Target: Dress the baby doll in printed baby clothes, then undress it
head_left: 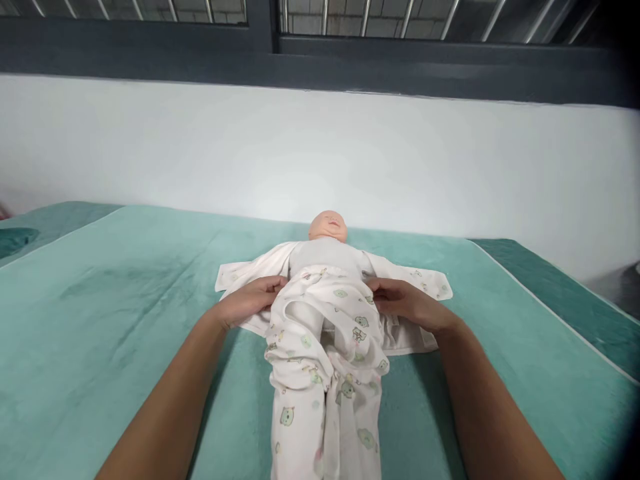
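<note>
A baby doll (328, 225) lies on its back with its head toward the wall. White baby pants (345, 347) printed with green bears cover its legs and reach up to its waist. Beneath its torso a white long-sleeved baby shirt (407, 275) is spread with both sleeves stretched sideways. My left hand (255, 298) is closed at the left side of the pants' waist, fingertips partly hidden in the cloth. On the opposite side, my right hand (404, 301) pinches the right edge of the waist, its fingers curled and partly covered.
A teal bedspread (125, 313) with darker side bands lies under everything. Behind it rises a white wall (200, 147), topped by a dark window frame (320, 67) with metal bars. A darker green item (17, 241) sits at the far left.
</note>
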{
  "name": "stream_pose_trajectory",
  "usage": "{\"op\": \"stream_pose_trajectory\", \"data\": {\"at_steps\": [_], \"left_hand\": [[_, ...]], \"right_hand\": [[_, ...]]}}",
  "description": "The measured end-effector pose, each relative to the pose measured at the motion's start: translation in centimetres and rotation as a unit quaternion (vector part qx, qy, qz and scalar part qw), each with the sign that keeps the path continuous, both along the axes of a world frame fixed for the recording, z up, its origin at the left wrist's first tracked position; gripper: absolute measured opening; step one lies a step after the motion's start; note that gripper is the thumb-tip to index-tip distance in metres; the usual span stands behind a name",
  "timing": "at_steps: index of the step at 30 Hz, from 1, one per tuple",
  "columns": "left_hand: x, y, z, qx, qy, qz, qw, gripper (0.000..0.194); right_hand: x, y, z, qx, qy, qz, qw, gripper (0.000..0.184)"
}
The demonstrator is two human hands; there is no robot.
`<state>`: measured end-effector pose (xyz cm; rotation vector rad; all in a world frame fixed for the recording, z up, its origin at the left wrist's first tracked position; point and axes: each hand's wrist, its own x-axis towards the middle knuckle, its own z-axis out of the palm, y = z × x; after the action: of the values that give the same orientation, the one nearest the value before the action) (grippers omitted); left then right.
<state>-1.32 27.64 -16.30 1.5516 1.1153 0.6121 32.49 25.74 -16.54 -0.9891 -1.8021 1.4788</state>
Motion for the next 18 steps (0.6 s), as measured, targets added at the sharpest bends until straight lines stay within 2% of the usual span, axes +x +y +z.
{"op": "stream_pose_trajectory", "data": {"at_steps": [4, 10, 16, 18], "left_hand": [[-0.4, -0.1, 0.6, -0.007, -0.002, -0.048, 0.999, 0.030], [-0.1, 0.0, 0.2, -0.021, -0.031, -0.076, 0.996, 0.033], [0.9, -0.2, -1.2, -0.047, -0.143, -0.043, 0.988, 0.047], [1.0, -0.3, -1.6, -0.067, -0.170, -0.034, 0.983, 0.050]], "right_hand": [[0.2, -0.5, 0.5, 0.000, -0.031, 0.040, 0.999, 0.021], [-0.1, -0.9, 0.5, -0.048, -0.080, 0.030, 0.995, 0.027], [0.1, -0.6, -0.4, -0.059, -0.015, 0.063, 0.996, 0.033], [0.2, -0.4, -0.9, -0.057, -0.002, 0.052, 0.997, 0.032]]}}
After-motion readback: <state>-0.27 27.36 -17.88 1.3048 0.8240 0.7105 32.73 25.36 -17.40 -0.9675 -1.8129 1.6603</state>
